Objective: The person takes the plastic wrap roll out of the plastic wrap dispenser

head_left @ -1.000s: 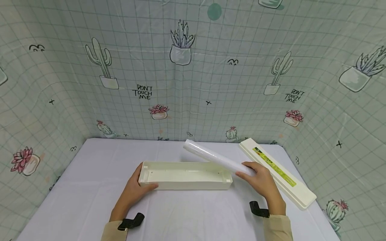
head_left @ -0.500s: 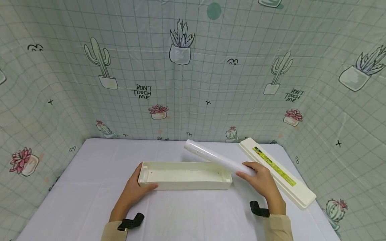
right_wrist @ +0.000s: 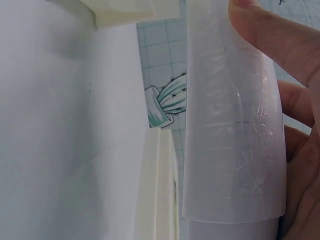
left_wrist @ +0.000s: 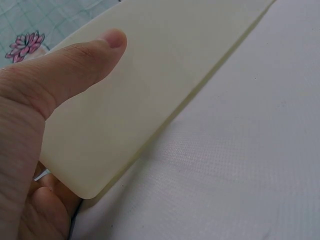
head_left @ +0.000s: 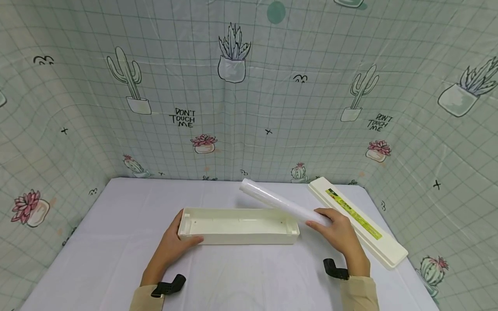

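A long cream plastic box [head_left: 241,239] lies lengthwise at the middle of the table with its top uncovered. My left hand [head_left: 175,242] grips its left end, thumb along the front wall, as the left wrist view also shows; the other fingers are mostly hidden behind the end. My right hand [head_left: 339,231] holds the near end of a roll of clear plastic wrap [head_left: 280,201] between thumb and fingers. The roll slants to the upper left, above the box's right end and back wall. In the right wrist view the film [right_wrist: 230,125] looks wrinkled and overlaps the core's end.
To the right of my right hand lies a long cream lid [head_left: 359,222] with a yellow-green label [head_left: 354,214], slanted along the table's right side. A white cloth covers the table [head_left: 241,276]. Printed cloth walls [head_left: 249,108] stand behind it and at both sides.
The roll of plastic wrap and my right hand have shifted very slightly to the right. My left hand and the box stay practically where they were.
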`<state>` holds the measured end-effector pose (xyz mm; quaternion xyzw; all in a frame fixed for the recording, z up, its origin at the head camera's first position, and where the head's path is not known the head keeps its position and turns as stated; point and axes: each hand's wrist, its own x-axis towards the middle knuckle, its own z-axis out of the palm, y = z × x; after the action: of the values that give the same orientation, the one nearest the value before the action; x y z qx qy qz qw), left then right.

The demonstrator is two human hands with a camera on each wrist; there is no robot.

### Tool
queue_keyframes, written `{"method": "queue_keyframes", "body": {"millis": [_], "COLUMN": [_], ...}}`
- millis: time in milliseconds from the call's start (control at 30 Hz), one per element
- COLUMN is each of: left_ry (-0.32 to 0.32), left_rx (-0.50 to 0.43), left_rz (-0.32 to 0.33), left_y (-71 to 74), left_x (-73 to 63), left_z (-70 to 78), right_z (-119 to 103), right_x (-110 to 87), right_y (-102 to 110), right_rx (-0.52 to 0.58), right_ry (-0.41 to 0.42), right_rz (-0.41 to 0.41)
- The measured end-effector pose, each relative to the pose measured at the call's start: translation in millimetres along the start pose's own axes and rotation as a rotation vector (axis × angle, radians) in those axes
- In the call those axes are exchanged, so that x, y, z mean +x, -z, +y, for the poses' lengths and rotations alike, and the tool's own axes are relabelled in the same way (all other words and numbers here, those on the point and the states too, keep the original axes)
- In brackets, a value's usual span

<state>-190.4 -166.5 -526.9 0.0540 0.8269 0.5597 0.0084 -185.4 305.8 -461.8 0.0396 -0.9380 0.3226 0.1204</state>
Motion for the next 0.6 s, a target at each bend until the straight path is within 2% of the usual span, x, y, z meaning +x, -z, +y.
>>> {"method": "queue_keyframes", "body": {"millis": [400, 600], "left_ry": [-0.008, 0.016], "left_rx": [0.010, 0.003], "left_rz": [0.003, 0.001], "left_y": [-0.6, -0.8], "left_x": [1.0, 0.3], "left_z": [-3.1, -1.6], "right_z": [2.1, 5.1], "right_x": [-1.7, -1.9], "right_y": [5.0, 7.0], "right_rx": [0.002, -0.001], "right_ry": [-0.034, -0.057], "right_rz": [-0.015, -0.016]}}
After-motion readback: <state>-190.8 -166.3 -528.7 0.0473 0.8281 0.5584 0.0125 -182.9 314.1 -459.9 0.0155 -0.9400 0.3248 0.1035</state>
